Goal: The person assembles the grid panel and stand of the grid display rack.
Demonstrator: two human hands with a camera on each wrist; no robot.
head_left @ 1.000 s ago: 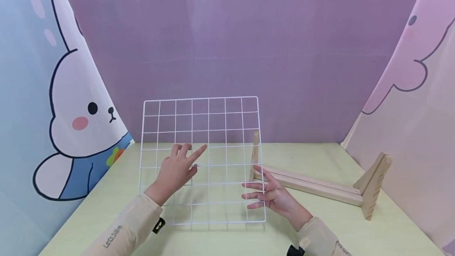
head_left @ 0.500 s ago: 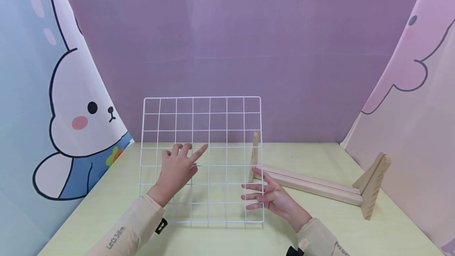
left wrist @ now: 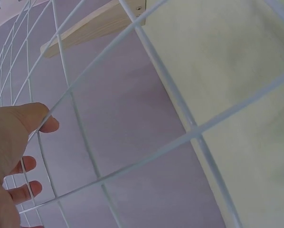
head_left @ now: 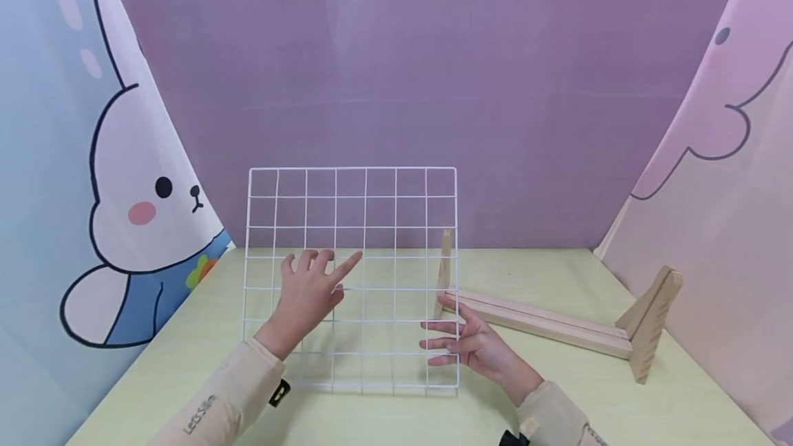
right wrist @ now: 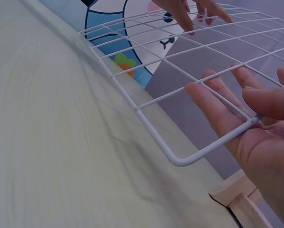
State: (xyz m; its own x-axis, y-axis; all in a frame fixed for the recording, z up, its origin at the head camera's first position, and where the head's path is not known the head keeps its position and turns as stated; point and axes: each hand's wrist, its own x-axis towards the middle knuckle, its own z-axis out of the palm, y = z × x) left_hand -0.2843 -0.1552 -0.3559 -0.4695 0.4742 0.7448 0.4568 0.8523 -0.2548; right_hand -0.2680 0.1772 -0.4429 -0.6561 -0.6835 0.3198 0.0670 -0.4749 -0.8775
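Observation:
A white wire grid panel (head_left: 364, 227) stands nearly upright over the table, facing me. My left hand (head_left: 306, 298) holds it left of the middle, fingers hooked among the wires and the index finger extended. In the left wrist view the thumb (left wrist: 37, 116) lies over a wire while other fingertips show past the mesh. My right hand (head_left: 483, 346) grips the lower right side, the edge wire between thumb and spread fingers. The right wrist view shows the panel's rounded corner (right wrist: 180, 161) close over the tabletop, its shadow alongside.
Behind and right of the panel rests a wooden stand (head_left: 545, 325), a grooved bar with an upright at each end. Its left upright (head_left: 445, 274) shows through the mesh. A purple backdrop (head_left: 495, 122) hangs at the table's far edge, with printed cloths at both sides.
The panel has straightened slightly, its top edge now level and its upper right corner a little further right. Both hands keep their holds, almost unmoved. The stand stays where it was.

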